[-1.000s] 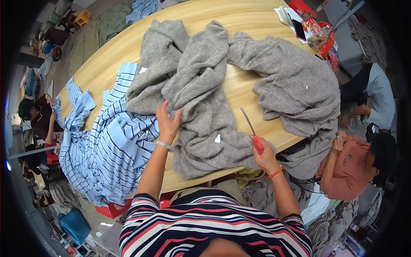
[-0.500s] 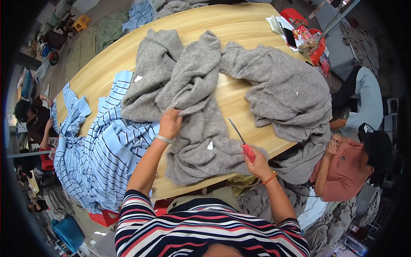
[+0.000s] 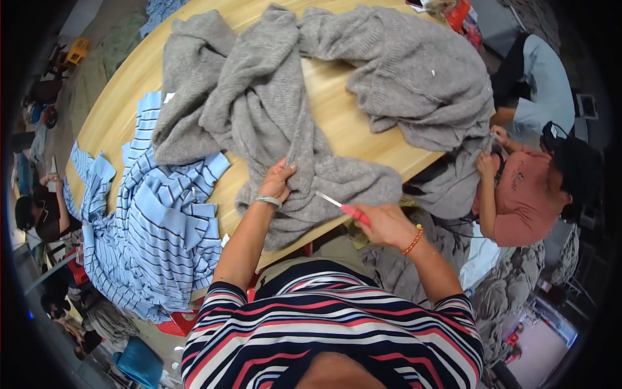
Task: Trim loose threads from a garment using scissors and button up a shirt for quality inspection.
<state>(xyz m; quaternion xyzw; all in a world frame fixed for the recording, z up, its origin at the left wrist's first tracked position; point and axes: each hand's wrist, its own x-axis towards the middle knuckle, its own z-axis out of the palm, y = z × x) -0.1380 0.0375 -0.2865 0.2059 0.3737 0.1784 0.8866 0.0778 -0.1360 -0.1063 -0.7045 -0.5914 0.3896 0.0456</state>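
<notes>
Grey knit garments (image 3: 265,97) lie bunched over the table in front of me, one part reaching toward the near edge. My left hand (image 3: 278,181), with a pale bangle at the wrist, is closed on a fold of this near grey knit. In my right hand (image 3: 385,223), fingers wrapped round its red handle, is a tool with a slim straight metal shaft (image 3: 329,200); its exact kind is unclear. The shaft points left, over or against the knit close to my left fingers. I cannot tell whether its tip touches the cloth.
Blue striped garments (image 3: 162,227) are heaped at the table's left edge. Another grey knit pile (image 3: 421,78) covers the right of the wooden table (image 3: 337,123). A person in a pink shirt (image 3: 528,194) sits at the right, handling hanging grey cloth. Someone in dark clothing (image 3: 48,211) is at the left.
My left hand has moved right and slightly toward me, to another part of the grey knit. The tool has swung from pointing up and away to pointing left. The view has shifted.
</notes>
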